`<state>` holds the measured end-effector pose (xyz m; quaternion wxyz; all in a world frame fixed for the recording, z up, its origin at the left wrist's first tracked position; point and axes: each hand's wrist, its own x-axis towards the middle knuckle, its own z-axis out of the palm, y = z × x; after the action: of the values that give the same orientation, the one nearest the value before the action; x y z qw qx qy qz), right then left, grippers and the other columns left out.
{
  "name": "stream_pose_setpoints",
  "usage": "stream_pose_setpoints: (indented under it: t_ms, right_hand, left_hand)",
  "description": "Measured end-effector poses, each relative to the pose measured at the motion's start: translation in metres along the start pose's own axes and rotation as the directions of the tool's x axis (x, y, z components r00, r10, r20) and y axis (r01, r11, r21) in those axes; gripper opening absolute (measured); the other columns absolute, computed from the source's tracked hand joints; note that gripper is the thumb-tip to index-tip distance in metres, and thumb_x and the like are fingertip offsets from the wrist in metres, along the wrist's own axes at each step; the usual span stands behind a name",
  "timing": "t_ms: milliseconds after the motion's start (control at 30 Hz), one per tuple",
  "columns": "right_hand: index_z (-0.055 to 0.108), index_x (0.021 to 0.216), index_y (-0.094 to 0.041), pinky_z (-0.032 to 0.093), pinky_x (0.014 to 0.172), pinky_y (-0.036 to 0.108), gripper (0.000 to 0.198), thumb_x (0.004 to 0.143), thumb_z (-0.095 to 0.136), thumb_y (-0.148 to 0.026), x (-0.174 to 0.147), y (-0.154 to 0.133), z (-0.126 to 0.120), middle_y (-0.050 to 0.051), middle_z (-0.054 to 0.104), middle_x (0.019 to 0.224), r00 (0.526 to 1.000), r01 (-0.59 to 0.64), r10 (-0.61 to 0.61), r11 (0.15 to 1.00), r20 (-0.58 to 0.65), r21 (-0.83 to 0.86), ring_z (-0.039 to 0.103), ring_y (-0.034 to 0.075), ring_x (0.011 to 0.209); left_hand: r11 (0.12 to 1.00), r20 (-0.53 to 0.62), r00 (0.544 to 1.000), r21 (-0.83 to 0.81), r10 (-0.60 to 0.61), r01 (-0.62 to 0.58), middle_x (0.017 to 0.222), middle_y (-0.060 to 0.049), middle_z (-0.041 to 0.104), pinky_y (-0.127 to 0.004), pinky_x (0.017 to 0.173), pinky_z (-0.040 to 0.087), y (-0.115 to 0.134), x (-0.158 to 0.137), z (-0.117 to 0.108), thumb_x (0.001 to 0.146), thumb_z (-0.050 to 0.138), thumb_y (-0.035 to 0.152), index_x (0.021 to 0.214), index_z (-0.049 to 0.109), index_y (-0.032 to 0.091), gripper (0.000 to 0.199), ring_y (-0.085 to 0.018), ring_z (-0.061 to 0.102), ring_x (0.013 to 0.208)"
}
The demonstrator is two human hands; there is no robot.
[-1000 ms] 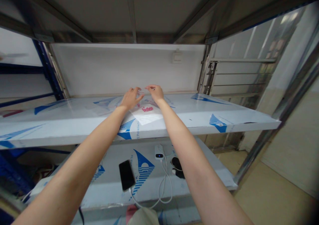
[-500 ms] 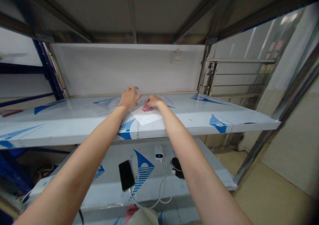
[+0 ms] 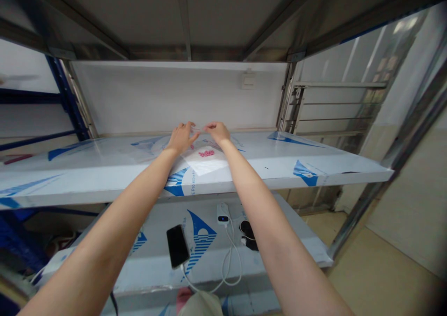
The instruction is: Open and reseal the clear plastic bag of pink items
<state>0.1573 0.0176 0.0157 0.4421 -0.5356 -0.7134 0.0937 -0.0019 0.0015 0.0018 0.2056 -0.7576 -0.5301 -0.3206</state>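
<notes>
On the upper shelf a small pile of pink beads (image 3: 206, 153) lies on a white sheet (image 3: 206, 167). My left hand (image 3: 180, 139) is behind and left of the pile, thumb and fingers curved around a thin string (image 3: 197, 129) that stretches to the right. A bit of pink shows below that hand. My right hand (image 3: 217, 132) is raised behind the beads, its fingertips pinched at the string's right end. Whatever sits between those fingertips is too small to make out.
The shelf (image 3: 279, 167) is covered in film with blue prints. On the lower level lie a phone (image 3: 177, 246), a white charging device (image 3: 222, 213) with cables, and a black object (image 3: 248, 234). Metal posts (image 3: 287, 97) stand at the sides, and another shelf (image 3: 216, 22) hangs overhead.
My right hand has moved from the pink beads up and back, level with my left fingertips and the string. My left hand has stayed nearly in place.
</notes>
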Motion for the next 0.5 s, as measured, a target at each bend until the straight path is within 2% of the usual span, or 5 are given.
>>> stream_pose_setpoints:
  t_ms: [67,167,367,433,500]
  right_hand:
    - [0.071,0.105,-0.022,0.043,0.084,0.019,0.024,0.09,0.057,-0.034,0.0011,-0.0016,-0.0001,0.003,0.069,0.112,0.998,0.056,-0.053,0.994,-0.028,0.091,0.062,0.013,0.101]
    - [0.072,0.103,-0.021,0.042,0.085,0.02,0.023,0.09,0.057,-0.034,0.0001,-0.0039,0.001,0.003,0.07,0.11,0.995,0.101,-0.101,0.991,-0.008,0.083,0.062,0.014,0.101]
    - [0.072,0.101,-0.023,0.042,0.088,0.024,0.03,0.095,0.045,-0.034,-0.0015,-0.0044,-0.0043,0.003,0.068,0.112,0.988,0.028,-0.025,0.999,-0.15,0.019,0.061,0.016,0.104]
    - [0.071,0.102,-0.022,0.044,0.083,0.025,0.029,0.093,0.049,-0.038,-0.0023,-0.0028,-0.0047,0.004,0.07,0.108,0.995,-0.042,0.04,0.999,-0.09,-0.017,0.062,0.018,0.1]
    - [0.072,0.097,-0.02,0.045,0.076,0.025,0.027,0.088,0.058,-0.041,-0.0036,-0.0004,-0.0019,0.006,0.071,0.099,0.994,-0.035,0.043,0.996,0.105,-0.077,0.064,0.018,0.089]
  left_hand:
    - [0.999,0.019,0.999,-0.008,0.036,-0.035,0.111,-0.015,0.061,-0.04,0.096,0.038,0.0012,-0.0002,-0.0003,0.093,0.042,0.045,0.126,0.048,0.013,0.047,-0.028,0.051,0.113]
    - [0.998,0.026,0.998,-0.008,0.058,-0.058,0.111,-0.015,0.061,-0.039,0.095,0.039,0.0026,-0.0004,-0.0009,0.093,0.042,0.045,0.125,0.049,0.013,0.046,-0.028,0.052,0.111]
    - [1.0,-0.004,1.0,0.017,0.005,-0.005,0.108,-0.014,0.061,-0.039,0.095,0.038,-0.0011,-0.0002,-0.0002,0.093,0.042,0.046,0.126,0.048,0.015,0.046,-0.028,0.051,0.112]
    - [0.999,-0.016,1.0,0.031,-0.022,0.022,0.108,-0.015,0.061,-0.039,0.095,0.037,-0.0028,-0.0002,0.0001,0.093,0.041,0.047,0.125,0.048,0.015,0.046,-0.029,0.05,0.113]
    - [0.998,-0.023,0.999,0.038,-0.047,0.048,0.107,-0.015,0.061,-0.04,0.095,0.037,-0.0038,-0.0003,0.0002,0.093,0.041,0.046,0.125,0.048,0.015,0.045,-0.029,0.05,0.113]
